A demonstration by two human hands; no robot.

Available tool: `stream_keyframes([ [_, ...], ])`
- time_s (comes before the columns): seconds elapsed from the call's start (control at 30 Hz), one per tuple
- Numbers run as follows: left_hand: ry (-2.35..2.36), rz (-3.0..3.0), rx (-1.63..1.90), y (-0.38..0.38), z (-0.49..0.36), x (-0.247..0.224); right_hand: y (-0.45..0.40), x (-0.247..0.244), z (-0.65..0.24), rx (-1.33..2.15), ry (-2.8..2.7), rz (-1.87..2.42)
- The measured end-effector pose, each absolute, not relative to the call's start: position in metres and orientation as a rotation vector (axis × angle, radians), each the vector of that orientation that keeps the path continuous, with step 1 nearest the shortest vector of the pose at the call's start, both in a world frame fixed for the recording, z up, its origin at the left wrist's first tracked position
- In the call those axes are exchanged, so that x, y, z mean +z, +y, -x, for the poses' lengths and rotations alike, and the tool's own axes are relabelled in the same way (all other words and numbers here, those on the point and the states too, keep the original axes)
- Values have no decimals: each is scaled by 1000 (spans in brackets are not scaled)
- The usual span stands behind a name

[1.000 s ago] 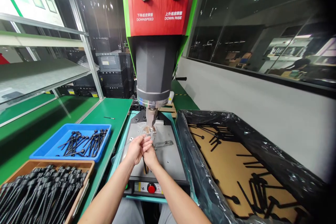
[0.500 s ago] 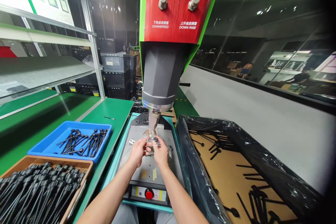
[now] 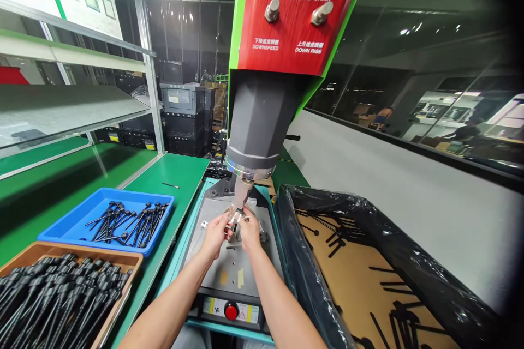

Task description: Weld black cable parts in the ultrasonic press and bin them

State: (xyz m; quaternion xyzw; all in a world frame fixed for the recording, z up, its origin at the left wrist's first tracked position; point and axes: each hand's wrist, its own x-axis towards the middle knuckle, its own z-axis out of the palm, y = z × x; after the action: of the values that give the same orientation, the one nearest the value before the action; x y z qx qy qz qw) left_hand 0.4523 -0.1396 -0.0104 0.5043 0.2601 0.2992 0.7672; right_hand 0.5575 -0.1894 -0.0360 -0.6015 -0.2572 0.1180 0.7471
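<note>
My left hand (image 3: 216,233) and my right hand (image 3: 249,230) are close together over the grey metal plate (image 3: 216,272), just below the horn (image 3: 242,192) of a red and green press (image 3: 286,22). Between their fingertips is a small clear plastic piece (image 3: 236,215), too small to make out in detail. The fingers of both hands are pinched around it. A fixture under the hands is partly hidden by them. At the plate's front edge sits a red button (image 3: 231,311).
Left, a blue tray (image 3: 65,223) and a brown tray (image 3: 133,278) hold several black stick-like parts on a green table (image 3: 180,166). Right, a box lined with black plastic (image 3: 303,267) holds similar parts. Dark crates (image 3: 184,120) stand behind.
The view has shifted, so the press appears further right. Both hands have risen slightly towards the horn, and the clear piece is turned differently between them.
</note>
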Motion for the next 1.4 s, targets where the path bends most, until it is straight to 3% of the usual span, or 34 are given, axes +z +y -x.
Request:
stream_keyframes([
  [0.47, 592, -1127, 675, -126, -454, -15, -188, -45, -578, 348, -592, 1263],
  [0.9, 472, -1723, 831, -89, -464, -16, -198, -58, -606, 254, -469, 1200],
  [1.4, 468, -1402, 712, -104, -458, -19, -233, -68, -574, 628, -275, 1007],
])
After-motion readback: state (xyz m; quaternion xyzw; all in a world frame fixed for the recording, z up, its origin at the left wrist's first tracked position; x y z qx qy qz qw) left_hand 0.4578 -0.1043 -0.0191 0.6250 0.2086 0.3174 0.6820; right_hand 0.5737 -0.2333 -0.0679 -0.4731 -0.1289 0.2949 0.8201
